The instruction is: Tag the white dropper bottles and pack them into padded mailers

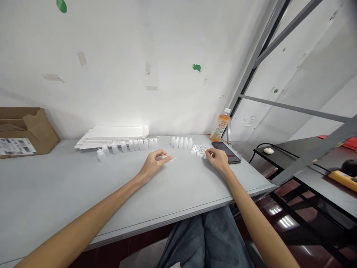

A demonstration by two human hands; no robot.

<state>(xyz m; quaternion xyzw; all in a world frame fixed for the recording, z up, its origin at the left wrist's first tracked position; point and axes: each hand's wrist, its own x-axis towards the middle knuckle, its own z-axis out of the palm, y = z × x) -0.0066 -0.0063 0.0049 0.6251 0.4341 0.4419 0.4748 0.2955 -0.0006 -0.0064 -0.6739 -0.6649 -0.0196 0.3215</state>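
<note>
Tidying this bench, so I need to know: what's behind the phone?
Behind the phone stands a capped plastic bottle of orange drink, with a thin cable near its base. Whatever lies directly under the phone is covered by it.

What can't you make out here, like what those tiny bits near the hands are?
Head view:
Clear piece under the left hand: too small and faint to identify.
Small white parts by the right hand: too small; fingers hide some.
Shipping label on the cardboard box: print too small.
</note>
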